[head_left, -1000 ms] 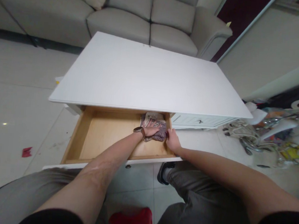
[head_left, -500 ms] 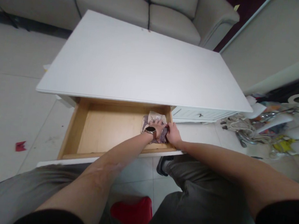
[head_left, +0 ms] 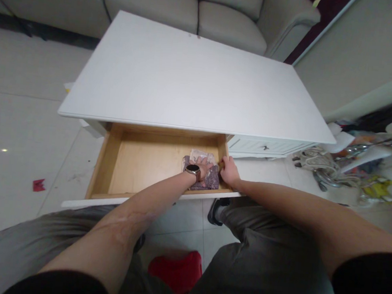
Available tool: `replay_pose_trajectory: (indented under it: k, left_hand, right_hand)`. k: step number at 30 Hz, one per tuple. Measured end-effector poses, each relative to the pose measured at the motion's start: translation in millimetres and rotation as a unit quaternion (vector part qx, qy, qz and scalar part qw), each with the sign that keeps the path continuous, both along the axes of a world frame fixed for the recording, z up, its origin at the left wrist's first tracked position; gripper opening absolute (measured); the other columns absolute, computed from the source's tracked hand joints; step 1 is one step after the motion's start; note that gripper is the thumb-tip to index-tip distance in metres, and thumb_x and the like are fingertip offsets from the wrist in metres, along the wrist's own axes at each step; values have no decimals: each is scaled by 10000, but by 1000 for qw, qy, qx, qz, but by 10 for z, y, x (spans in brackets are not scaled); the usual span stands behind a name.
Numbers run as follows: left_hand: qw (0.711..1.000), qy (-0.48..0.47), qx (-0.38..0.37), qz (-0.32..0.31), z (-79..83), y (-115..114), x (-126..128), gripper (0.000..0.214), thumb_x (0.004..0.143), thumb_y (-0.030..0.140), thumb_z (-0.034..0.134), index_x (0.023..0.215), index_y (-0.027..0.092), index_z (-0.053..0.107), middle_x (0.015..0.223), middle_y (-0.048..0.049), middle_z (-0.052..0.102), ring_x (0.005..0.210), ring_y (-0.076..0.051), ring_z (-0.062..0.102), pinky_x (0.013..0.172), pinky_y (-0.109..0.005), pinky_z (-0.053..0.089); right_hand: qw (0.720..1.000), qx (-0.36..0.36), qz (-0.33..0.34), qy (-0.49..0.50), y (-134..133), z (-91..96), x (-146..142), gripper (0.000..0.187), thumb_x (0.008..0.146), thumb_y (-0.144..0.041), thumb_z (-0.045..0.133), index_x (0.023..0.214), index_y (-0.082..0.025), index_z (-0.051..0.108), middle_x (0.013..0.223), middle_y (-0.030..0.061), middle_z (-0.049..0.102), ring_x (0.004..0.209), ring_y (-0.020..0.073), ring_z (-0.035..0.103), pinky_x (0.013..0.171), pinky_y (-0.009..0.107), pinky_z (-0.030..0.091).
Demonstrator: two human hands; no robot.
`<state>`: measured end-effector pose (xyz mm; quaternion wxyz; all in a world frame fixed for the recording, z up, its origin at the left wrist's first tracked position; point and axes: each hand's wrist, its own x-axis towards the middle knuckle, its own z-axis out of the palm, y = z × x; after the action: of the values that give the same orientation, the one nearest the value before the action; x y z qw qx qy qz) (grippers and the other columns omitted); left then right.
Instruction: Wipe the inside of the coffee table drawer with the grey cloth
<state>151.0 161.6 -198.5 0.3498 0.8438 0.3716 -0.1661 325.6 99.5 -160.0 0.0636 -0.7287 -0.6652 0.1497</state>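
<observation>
A white coffee table (head_left: 201, 83) has its wooden drawer (head_left: 146, 161) pulled out towards me. Folded patterned cloth (head_left: 210, 181), brownish purple with a paler piece at the back, lies in the drawer's right end. My left hand (head_left: 203, 168), with a watch on the wrist, is laid on the cloth with fingers spread. My right hand (head_left: 230, 170) is closed over the top of the drawer's right side wall, its fingertips reaching inside beside the cloth.
A grey sofa (head_left: 153, 6) stands behind the table. At the right, a heap of cables and bags (head_left: 352, 165) lies on the floor. A red object (head_left: 178, 271) is between my legs, and a red scrap (head_left: 39, 185) lies on the tiles at left.
My left hand and the cloth have shifted slightly left, away from the drawer's right wall. My right fingers have drawn apart from the cloth. The view has moved a little.
</observation>
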Motion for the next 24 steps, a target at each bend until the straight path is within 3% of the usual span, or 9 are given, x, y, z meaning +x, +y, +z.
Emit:
replay_pose_trajectory:
  k: [4,10,17,24]
  left_hand:
    - [998,27,40,32,-9,78,-395,1344,423,536,985,1583,408,318,1714,-199,172,1505,-599,154,1020,-803,372]
    - [989,106,58,83,162,171,-1078,1261,409,509,985,1512,439,378,1641,-166,292,1457,-553,251,956,-750,459]
    - [971,189,99,107,362,71,-1790,1230,440,397,994,1509,328,390,1603,-201,349,1439,-477,318,1052,-652,439]
    - [955,250,112,117,402,60,-2468,1285,431,461,962,1546,310,341,1609,-196,349,1439,-476,335,1091,-590,427]
  right_hand:
    - [1000,4,-2,8,39,-24,-1,338,836,-32,480,1095,-226,578,1170,105,544,922,224,575,857,347,509]
    - [1000,1,-13,14,106,-31,-3,339,827,-37,501,1098,-226,577,1172,95,536,850,207,546,830,351,499]
    - [1000,-2,-5,13,124,-41,19,329,827,-45,500,1094,-208,602,1145,110,516,833,211,530,818,371,495]
    - [1000,12,-7,17,136,-79,19,322,801,-54,537,1072,-209,615,1108,97,518,780,190,497,791,355,511]
